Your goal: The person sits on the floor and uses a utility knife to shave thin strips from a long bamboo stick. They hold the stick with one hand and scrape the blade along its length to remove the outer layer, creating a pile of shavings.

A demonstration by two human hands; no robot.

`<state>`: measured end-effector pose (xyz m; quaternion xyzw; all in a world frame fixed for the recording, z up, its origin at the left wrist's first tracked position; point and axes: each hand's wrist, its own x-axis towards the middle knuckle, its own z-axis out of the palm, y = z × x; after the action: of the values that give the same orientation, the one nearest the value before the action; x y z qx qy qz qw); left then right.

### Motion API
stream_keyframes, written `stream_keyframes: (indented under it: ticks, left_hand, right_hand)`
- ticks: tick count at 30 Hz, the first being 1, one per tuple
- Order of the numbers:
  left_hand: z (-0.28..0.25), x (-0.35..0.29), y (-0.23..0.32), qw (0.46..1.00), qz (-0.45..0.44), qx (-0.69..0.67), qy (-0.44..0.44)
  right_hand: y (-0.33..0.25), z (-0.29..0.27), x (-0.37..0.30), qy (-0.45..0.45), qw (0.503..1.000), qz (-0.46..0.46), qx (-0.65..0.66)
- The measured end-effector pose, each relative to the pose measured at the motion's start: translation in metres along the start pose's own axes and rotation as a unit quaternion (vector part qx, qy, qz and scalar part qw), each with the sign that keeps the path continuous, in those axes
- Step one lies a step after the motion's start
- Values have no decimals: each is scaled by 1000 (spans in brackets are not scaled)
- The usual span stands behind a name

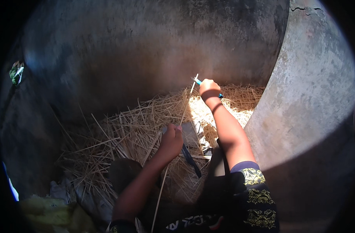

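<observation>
My left hand point(171, 138), near the middle of the view, is closed on a long, thin, pale strip point(184, 110). The strip slants up and away past my fist, and its lower part runs down toward my lap. My right hand point(209, 89) reaches farther out and is wrapped round a slim blue-handled tool point(199, 82). At the strip's far end, the tool's thin, light tip meets or crosses it; whether they touch I cannot tell. My fingers hide most of the tool, so its exact kind does not show. A dark, flat, strap-like piece point(191, 161) hangs just below my left hand.
A heap of dry, straw-like shavings point(127, 128) spreads under and beyond my hands, sunlit near my right wrist. A grey flat block point(190, 136) lies among them. Curved concrete walls point(313, 77) rise behind and at right. Yellowish cloth point(53, 213) lies at lower left.
</observation>
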<state>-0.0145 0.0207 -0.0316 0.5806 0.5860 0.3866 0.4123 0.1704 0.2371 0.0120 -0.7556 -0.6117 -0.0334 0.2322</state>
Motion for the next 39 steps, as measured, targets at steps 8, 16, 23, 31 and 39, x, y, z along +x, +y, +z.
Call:
stream_keyframes:
  ticks: [8, 16, 23, 31, 39]
  left_hand:
    - [-32, -27, 59, 961, -124, -236, -72]
    - [-41, -6, 47, 966, -69, -245, -37]
    - [-36, 17, 42, 948, -92, -304, -24]
    - [-31, 22, 41, 940, -90, -329, -19]
    - [-34, 15, 48, 921, -79, -379, -42]
  right_hand:
    - [114, 43, 22, -63, 973, 197, 103]
    - [122, 54, 18, -237, 846, 289, 380]
    - [106, 50, 18, -316, 856, 211, 352]
    - [38, 8, 23, -191, 954, -4, 232]
    - [-57, -54, -55, -91, 966, -218, 108]
